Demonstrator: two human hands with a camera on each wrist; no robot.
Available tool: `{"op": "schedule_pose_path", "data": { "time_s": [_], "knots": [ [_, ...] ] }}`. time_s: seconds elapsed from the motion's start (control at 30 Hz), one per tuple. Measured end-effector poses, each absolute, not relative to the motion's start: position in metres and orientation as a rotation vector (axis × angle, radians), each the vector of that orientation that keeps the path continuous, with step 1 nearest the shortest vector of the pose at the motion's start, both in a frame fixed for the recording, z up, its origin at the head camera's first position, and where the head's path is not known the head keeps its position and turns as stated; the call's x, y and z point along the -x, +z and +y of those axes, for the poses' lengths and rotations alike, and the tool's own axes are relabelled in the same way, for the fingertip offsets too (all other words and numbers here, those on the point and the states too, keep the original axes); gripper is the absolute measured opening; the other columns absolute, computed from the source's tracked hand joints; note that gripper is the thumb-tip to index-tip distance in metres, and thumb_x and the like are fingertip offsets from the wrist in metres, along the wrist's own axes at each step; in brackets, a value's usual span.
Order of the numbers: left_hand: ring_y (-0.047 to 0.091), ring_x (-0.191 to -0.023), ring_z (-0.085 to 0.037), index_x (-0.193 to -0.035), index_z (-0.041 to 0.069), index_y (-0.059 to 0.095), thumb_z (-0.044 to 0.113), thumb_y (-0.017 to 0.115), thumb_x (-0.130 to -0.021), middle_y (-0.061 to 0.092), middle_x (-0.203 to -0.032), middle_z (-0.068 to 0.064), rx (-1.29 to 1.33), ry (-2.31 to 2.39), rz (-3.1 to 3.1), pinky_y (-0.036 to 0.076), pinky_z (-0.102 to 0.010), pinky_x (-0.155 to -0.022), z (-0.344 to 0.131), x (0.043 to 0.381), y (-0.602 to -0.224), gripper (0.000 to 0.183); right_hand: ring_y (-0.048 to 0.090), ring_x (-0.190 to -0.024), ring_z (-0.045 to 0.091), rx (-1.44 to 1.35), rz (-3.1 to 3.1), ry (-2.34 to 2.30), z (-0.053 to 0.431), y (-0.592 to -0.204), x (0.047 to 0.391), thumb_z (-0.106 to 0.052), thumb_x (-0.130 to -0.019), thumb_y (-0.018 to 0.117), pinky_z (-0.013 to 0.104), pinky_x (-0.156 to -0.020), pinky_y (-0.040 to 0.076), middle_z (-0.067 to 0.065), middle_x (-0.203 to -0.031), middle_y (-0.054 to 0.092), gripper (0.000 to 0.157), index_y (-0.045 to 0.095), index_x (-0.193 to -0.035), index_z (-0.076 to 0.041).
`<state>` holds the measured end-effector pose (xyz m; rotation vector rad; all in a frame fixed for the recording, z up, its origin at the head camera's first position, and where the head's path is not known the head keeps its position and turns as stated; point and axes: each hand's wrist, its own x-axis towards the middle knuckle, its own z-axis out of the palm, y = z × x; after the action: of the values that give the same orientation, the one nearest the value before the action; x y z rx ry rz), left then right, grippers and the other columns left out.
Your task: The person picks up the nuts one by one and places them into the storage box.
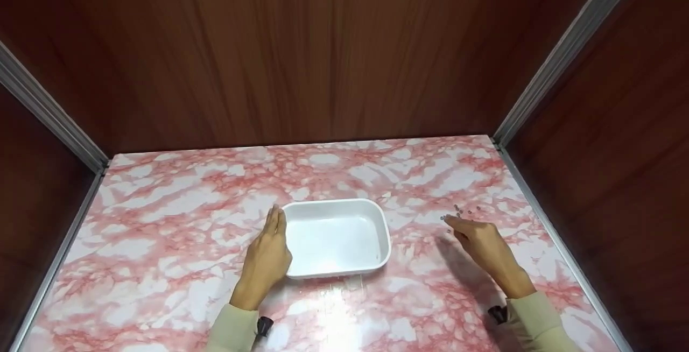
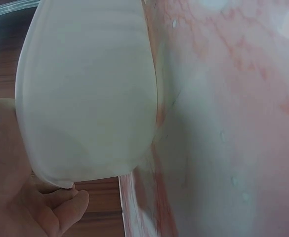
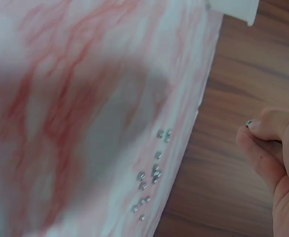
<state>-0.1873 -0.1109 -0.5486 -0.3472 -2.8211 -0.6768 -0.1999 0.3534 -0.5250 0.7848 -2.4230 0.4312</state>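
A white rectangular tray (image 1: 334, 274) sits on the marbled table. Along its left side lies my left hand (image 1: 267, 254), touching the rim with fingers stretched forward in the head view. The left wrist view shows the tray's outer wall (image 2: 90, 98) close up, with the left hand (image 2: 16, 182) against its rim. My right hand (image 1: 487, 247) is off to the right of the tray. Between thumb and forefinger it pinches a small metal nut (image 3: 249, 123), raised over the table. Several similar silvery nuts (image 3: 142, 176) lie loose on the tabletop near it.
The red-and-white marbled table (image 1: 177, 206) is bounded by brown wood-grain panels (image 1: 301, 56) at the back and both sides. Grey metal strips (image 1: 565, 34) run along the panel corners. A dark wrist strap piece (image 1: 264, 326) shows by the left sleeve.
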Motion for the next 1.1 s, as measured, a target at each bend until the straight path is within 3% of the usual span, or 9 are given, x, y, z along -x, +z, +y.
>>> {"op": "schedule_pose_path", "data": {
  "time_s": [0.2,0.37,0.43,0.57,0.8,0.93,1.1],
  "knots": [
    [0.042,-0.152,-0.045,-0.154,-0.015,0.040,-0.003,0.051,-0.097,0.036,-0.165,-0.032,0.328,-0.673,-2.823,0.055,-0.031,-0.066,-0.111,0.186,-0.551,0.059,0.081,-0.088,0.030,-0.704,-2.421,0.558,0.341,-0.522,0.202,0.019,-0.075,0.081,0.022,-0.073,0.062,0.015,-0.101,0.083,0.038,0.082,-0.108,0.001],
    [0.041,-0.153,-0.044,-0.155,-0.014,0.038,-0.003,0.051,-0.097,0.034,-0.166,-0.032,0.323,-0.688,-2.834,0.058,-0.034,-0.073,-0.111,0.186,-0.551,0.060,0.081,-0.085,0.033,-0.574,-2.433,0.737,0.328,-0.518,0.202,0.018,-0.079,0.079,0.001,-0.079,0.051,0.018,-0.098,0.082,0.032,0.082,-0.107,0.002],
    [0.041,-0.153,-0.044,-0.155,-0.014,0.038,-0.003,0.051,-0.097,0.034,-0.166,-0.032,0.323,-0.695,-2.830,0.060,-0.038,-0.077,-0.111,0.186,-0.551,0.060,0.081,-0.083,0.034,-0.524,-2.437,0.822,0.322,-0.515,0.203,0.016,-0.080,0.078,-0.002,-0.077,0.048,0.018,-0.096,0.082,0.030,0.082,-0.107,0.002],
    [0.041,-0.153,-0.044,-0.156,-0.014,0.037,-0.002,0.051,-0.098,0.033,-0.167,-0.032,0.324,-0.699,-2.833,0.061,-0.043,-0.089,-0.111,0.187,-0.550,0.060,0.081,-0.083,0.033,-0.432,-2.457,1.020,0.309,-0.510,0.204,0.015,-0.083,0.077,0.000,-0.074,0.051,0.018,-0.095,0.082,0.027,0.082,-0.107,0.002],
    [0.045,-0.150,-0.045,-0.155,-0.013,0.038,-0.002,0.051,-0.098,0.034,-0.166,-0.031,0.313,-0.699,-2.834,0.057,-0.034,-0.068,-0.111,0.189,-0.548,0.060,0.082,-0.091,0.023,-0.344,-2.518,1.246,0.290,-0.503,0.209,0.005,-0.088,0.078,0.008,-0.075,0.057,0.016,-0.100,0.082,0.023,0.083,-0.109,-0.004],
    [0.047,-0.148,-0.046,-0.153,-0.015,0.041,-0.002,0.051,-0.098,0.037,-0.164,-0.033,0.325,-0.692,-2.803,0.063,-0.040,-0.082,-0.110,0.190,-0.548,0.057,0.081,-0.094,0.021,-0.314,-2.572,1.323,0.281,-0.500,0.211,-0.001,-0.090,0.079,0.011,-0.076,0.059,0.012,-0.102,0.083,0.021,0.084,-0.109,-0.008],
    [0.044,-0.151,-0.045,-0.153,-0.015,0.041,-0.003,0.050,-0.098,0.037,-0.164,-0.033,0.315,-0.715,-2.805,0.057,-0.051,-0.104,-0.110,0.188,-0.550,0.057,0.081,-0.096,0.022,-0.319,-2.627,1.482,0.270,-0.499,0.214,-0.005,-0.091,0.079,0.017,-0.078,0.062,0.015,-0.107,0.082,0.019,0.084,-0.109,-0.005]
  ]
}}
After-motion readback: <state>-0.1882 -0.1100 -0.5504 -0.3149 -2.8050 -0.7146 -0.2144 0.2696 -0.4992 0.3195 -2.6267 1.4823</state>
